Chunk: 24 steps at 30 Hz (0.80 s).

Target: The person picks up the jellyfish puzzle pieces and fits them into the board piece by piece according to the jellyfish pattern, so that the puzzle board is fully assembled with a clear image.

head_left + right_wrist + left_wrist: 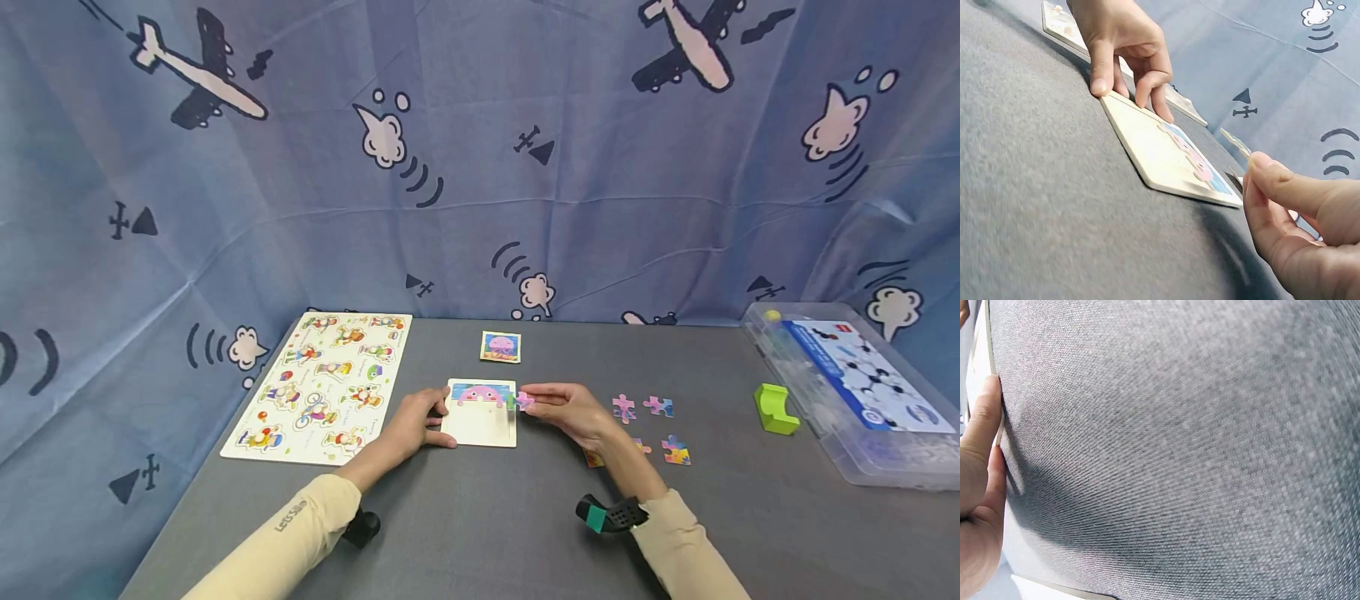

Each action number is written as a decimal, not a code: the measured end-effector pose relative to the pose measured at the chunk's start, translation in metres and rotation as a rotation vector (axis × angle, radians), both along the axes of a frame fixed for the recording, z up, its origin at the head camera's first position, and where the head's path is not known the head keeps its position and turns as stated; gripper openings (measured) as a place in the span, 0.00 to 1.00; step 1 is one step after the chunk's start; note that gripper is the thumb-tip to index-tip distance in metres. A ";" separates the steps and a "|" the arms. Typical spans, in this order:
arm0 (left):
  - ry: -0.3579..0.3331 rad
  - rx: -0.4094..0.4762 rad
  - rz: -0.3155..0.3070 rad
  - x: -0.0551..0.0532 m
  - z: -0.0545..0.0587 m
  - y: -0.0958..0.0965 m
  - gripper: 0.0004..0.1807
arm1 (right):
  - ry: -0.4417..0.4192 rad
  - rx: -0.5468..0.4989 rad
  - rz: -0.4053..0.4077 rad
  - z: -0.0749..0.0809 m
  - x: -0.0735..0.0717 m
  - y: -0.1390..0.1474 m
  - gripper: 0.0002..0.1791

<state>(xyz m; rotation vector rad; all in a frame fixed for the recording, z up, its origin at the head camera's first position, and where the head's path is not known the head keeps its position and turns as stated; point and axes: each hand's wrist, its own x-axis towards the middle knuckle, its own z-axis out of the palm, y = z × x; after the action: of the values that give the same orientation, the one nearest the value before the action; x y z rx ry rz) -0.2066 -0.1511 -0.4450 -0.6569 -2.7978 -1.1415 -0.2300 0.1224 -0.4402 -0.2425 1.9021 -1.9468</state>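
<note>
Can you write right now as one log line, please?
left hand: holds puzzle board at left edge | right hand: pinches puzzle piece | board: picture across top, lower part bare | loose pieces: on table

this looks like a play corner, though the kind of building cannot be told. a blue curtain [465, 225] with cartoon planes and clouds closes off the view right behind the grey, woven-looking worktop [480, 517]. on it lie playthings: a picture board [318, 387], a puzzle tray [480, 427], jigsaw pieces [677, 451] and a clear case [862, 460].
</note>
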 end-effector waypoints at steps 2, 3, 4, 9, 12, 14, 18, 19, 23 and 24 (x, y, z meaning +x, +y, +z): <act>-0.004 -0.001 0.000 0.000 0.000 0.000 0.23 | 0.015 -0.009 -0.002 -0.001 0.000 -0.005 0.24; -0.007 0.004 0.000 0.001 0.001 0.000 0.24 | 0.024 -0.011 0.000 -0.002 0.000 -0.008 0.24; -0.008 0.006 0.000 0.001 0.001 0.000 0.25 | 0.035 -0.017 0.004 -0.003 0.000 -0.011 0.24; -0.016 0.016 -0.006 0.001 0.002 0.000 0.38 | 0.044 -0.057 0.002 -0.005 0.001 -0.025 0.23; -0.021 0.018 -0.009 0.001 0.002 0.000 0.39 | 0.039 -0.077 -0.003 -0.007 0.001 -0.031 0.23; -0.021 0.021 -0.007 0.002 0.002 0.000 0.39 | 0.042 -0.089 -0.005 -0.008 0.001 -0.035 0.22; -0.018 0.020 -0.004 0.001 0.001 0.000 0.32 | 0.056 -0.083 -0.003 -0.009 0.002 -0.043 0.22; -0.017 0.018 -0.004 0.000 0.001 0.000 0.31 | 0.059 -0.074 -0.004 -0.009 0.002 -0.045 0.21; -0.006 0.012 -0.014 -0.001 0.000 -0.001 0.32 | 0.059 -0.047 -0.027 -0.007 0.002 -0.051 0.21; -0.004 0.010 -0.015 -0.001 0.000 -0.001 0.35 | 0.061 -0.043 -0.030 -0.006 0.002 -0.053 0.20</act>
<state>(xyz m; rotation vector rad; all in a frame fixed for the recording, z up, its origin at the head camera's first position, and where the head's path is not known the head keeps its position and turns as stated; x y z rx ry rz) -0.2076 -0.1520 -0.4455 -0.6766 -2.7932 -1.1605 -0.2277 0.0690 -0.4466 -0.2900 1.9139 -2.0237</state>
